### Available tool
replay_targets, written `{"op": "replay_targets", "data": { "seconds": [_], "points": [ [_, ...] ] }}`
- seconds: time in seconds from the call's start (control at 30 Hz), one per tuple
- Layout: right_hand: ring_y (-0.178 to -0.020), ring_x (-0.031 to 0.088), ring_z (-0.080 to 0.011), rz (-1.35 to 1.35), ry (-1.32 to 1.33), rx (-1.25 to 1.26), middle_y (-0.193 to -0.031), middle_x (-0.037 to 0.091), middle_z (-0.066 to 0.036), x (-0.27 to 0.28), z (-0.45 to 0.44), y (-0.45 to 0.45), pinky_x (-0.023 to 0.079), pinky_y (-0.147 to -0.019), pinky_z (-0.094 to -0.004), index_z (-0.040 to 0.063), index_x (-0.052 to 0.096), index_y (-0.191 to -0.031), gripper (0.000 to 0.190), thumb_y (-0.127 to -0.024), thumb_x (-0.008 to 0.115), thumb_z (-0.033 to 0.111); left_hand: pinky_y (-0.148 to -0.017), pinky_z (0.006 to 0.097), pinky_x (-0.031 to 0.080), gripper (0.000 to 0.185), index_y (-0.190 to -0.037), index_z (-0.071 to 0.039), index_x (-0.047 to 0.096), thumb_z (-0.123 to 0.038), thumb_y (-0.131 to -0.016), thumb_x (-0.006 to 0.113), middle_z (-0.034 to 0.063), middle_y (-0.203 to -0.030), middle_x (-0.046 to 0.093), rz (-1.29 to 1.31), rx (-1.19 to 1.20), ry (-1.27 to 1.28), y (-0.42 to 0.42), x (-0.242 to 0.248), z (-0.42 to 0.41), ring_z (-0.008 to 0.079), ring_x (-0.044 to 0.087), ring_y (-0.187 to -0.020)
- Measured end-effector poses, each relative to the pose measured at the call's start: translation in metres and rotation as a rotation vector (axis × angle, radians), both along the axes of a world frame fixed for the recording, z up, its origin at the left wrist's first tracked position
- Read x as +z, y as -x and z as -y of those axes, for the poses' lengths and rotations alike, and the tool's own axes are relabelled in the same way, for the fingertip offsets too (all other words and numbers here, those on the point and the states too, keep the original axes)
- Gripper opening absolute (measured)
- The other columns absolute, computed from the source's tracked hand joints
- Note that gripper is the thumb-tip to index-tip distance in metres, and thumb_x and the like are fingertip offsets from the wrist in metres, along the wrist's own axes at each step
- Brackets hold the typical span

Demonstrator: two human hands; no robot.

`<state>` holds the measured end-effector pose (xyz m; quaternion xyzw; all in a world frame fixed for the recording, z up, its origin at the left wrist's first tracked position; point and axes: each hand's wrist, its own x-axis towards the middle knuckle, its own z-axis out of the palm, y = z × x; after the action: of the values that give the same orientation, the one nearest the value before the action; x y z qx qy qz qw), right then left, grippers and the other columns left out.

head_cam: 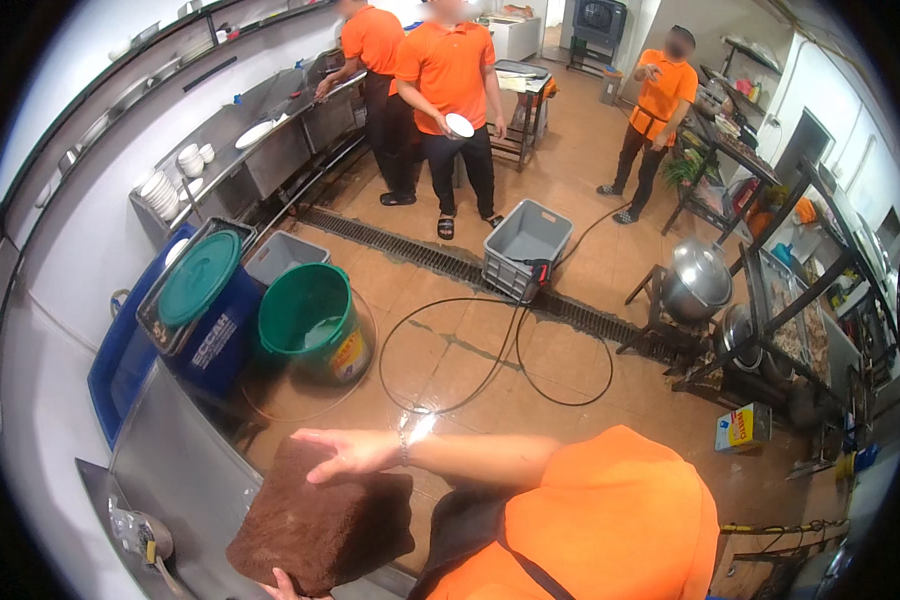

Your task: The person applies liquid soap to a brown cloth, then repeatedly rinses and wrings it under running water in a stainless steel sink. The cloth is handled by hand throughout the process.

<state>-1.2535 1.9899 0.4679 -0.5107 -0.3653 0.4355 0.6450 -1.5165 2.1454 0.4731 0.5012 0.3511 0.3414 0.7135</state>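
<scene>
A thick brown towel [319,517] lies folded or draped over the edge of a steel counter [187,480], low in the head view. My right hand [349,452] rests against the towel's upper edge, back of the hand up, thumb and fingers apart. Only part of my left hand [285,585] shows at the bottom rim, holding the towel's lower corner. Whether something lies under the towel is hidden. My orange sleeve and dark apron fill the lower right. On the counter's left side stands a cup-like container [157,534] with a yellow-and-white tool in it.
A green bucket [285,322], a lidded blue bin [210,352] and a grey crate [529,232] stand on the floor. A black hose [390,330] loops between them across a floor drain [412,247]. Several co-workers stand farther back; one holds a white plate [460,125]. Pots and racks line the right.
</scene>
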Motion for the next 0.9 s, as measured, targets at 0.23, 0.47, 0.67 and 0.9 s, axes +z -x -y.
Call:
{"op": "replay_targets", "data": {
  "seconds": [0.23, 0.47, 0.67, 0.9],
  "points": [
    [-0.146, 0.031, -0.0247, -0.021, 0.158, 0.086, -0.155, 0.04, -0.012, 0.002, -0.039, 0.018, 0.025, -0.121, -0.0377, 0.003, 0.033, -0.155, 0.081, -0.095, 0.068, 0.046, -0.118, 0.0525, 0.033, 0.084, -0.162, -0.004, 0.017, -0.015, -0.092, 0.062, 0.0171, -0.163, 0.026, 0.202, 0.141, -0.108, 0.036, -0.022, 0.001, 0.0362, 0.034, -0.146],
    [-0.119, 0.056, -0.0153, -0.253, -0.039, -0.018, -0.127, 0.057, -0.002, 0.013, -0.061, 0.012, 0.046, -0.103, -0.0317, 0.007, 0.052, -0.135, 0.054, -0.085, 0.072, 0.004, -0.115, 0.0407, 0.033, 0.066, -0.151, -0.006, 0.031, 0.003, -0.093, 0.061, 0.0158, -0.149, 0.044, 0.402, 0.229, -0.008, 0.025, -0.008, 0.048, 0.0237, 0.039, -0.14],
    [-0.113, 0.06, -0.017, -0.252, -0.091, 0.142, -0.12, 0.061, -0.004, 0.043, -0.103, 0.013, 0.048, -0.1, -0.0333, 0.008, 0.05, -0.132, 0.044, -0.091, 0.065, 0.002, -0.109, 0.0373, 0.039, 0.041, -0.139, -0.004, 0.037, -0.006, -0.102, 0.056, 0.0127, -0.134, 0.056, 0.496, 0.211, -0.14, 0.034, -0.025, 0.037, 0.0203, 0.052, -0.126],
    [-0.11, 0.06, -0.0159, -0.167, -0.065, 0.353, -0.119, 0.062, -0.005, 0.059, -0.199, 0.02, 0.048, -0.098, -0.0313, 0.007, 0.051, -0.13, 0.041, -0.091, 0.065, 0.006, -0.078, 0.0216, 0.042, 0.008, -0.106, -0.005, 0.053, -0.005, -0.101, 0.058, 0.0011, -0.101, 0.062, 0.356, 0.525, -0.243, 0.037, -0.019, 0.0, 0.0045, 0.053, -0.088]
  ]
}}
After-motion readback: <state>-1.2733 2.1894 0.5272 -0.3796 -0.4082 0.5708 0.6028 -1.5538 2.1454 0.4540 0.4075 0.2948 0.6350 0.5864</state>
